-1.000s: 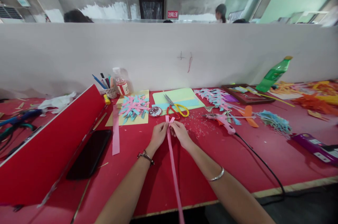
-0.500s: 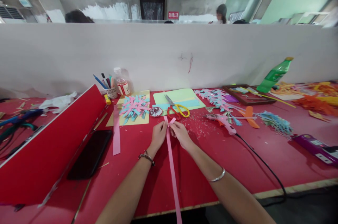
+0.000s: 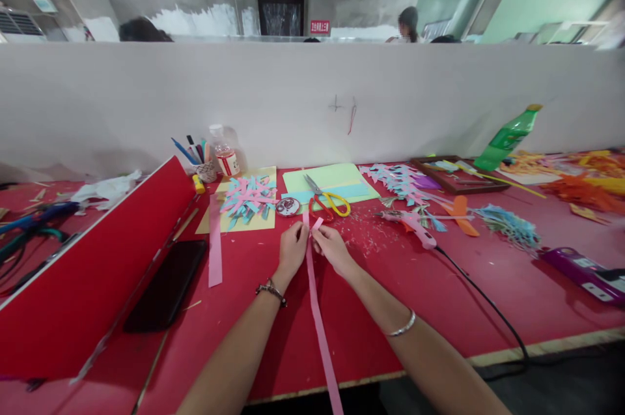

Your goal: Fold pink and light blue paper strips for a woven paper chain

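Note:
A long pink paper strip (image 3: 318,324) runs from between my hands down over the table's front edge. My left hand (image 3: 293,247) pinches it near its upper end, fingers closed. Close beside it, my right hand (image 3: 333,247) is closed with a short pink end standing out above its fingertips; whether that end joins the long strip is hidden by the fingers. Just beyond my hands lie scissors (image 3: 326,197) with red and yellow handles, partly on pale green and blue paper sheets (image 3: 342,175). A round white disc (image 3: 288,206) sits left of them.
To the left are pink and blue paper pieces (image 3: 249,199), another pink strip (image 3: 215,252), a black phone (image 3: 166,285) and a propped red board (image 3: 97,271). On the right lie a pink glue gun (image 3: 413,225) with its cord, and a leaning green bottle (image 3: 508,140).
The short pink end at my right hand sits slightly lower and more to the left. The strip's lower end has swung a little right. Both hands keep their hold.

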The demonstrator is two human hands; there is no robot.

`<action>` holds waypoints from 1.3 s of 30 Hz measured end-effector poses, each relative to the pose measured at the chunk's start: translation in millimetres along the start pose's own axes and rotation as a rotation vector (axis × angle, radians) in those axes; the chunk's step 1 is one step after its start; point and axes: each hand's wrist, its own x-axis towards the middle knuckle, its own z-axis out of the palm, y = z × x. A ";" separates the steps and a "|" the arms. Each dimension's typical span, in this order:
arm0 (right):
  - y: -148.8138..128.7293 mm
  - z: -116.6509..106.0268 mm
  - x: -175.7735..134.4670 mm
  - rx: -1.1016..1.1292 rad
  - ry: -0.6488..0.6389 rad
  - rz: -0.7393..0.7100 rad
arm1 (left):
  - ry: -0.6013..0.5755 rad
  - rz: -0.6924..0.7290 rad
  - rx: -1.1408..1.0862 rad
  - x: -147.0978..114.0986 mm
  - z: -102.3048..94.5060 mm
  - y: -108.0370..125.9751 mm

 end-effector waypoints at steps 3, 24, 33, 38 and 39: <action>-2.0 -0.7 -0.4 0.006 0.023 -0.008 | -0.053 0.009 -0.023 0.0 0.6 2.1; -6.6 2.0 -2.7 -0.011 0.007 -0.057 | -0.064 -0.018 -0.081 -3.0 1.2 0.6; -6.0 -0.4 -2.5 -0.031 0.050 -0.071 | -0.040 -0.048 -0.122 -2.5 4.6 1.9; -6.4 -1.2 -2.0 -0.025 0.093 -0.065 | -0.095 -0.013 -0.114 -3.3 5.7 3.3; -6.0 -0.6 -1.9 -0.027 0.080 -0.062 | -0.086 -0.013 -0.108 -3.4 5.4 2.7</action>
